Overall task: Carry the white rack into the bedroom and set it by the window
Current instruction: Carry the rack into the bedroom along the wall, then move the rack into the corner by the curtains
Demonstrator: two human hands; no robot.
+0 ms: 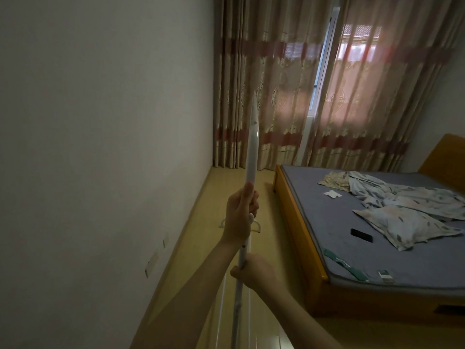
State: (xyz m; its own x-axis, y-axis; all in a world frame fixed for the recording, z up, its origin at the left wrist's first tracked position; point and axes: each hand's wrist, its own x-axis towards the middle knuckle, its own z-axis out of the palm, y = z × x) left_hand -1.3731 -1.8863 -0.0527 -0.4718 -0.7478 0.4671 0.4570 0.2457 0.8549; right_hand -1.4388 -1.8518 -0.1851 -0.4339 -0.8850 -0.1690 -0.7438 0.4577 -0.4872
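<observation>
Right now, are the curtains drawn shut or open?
Mostly shut. The curtains hang across nearly the whole window, leaving only a narrow gap where frame and daylight show.

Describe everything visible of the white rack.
The white rack looks like folded, glossy tubing seen nearly edge-on, upright and tilted slightly. Its top reaches up before the curtain; a curved white foot shows near the floor. The left hand grips it higher, the right hand lower.

Open lane: bare tan floor [254, 197] between grey wall [100, 122] and bed, up to curtains.
Right obstacle: orange wooden bed frame [297, 217].
Far end: patterned beige floor-length curtains [276, 96].
</observation>
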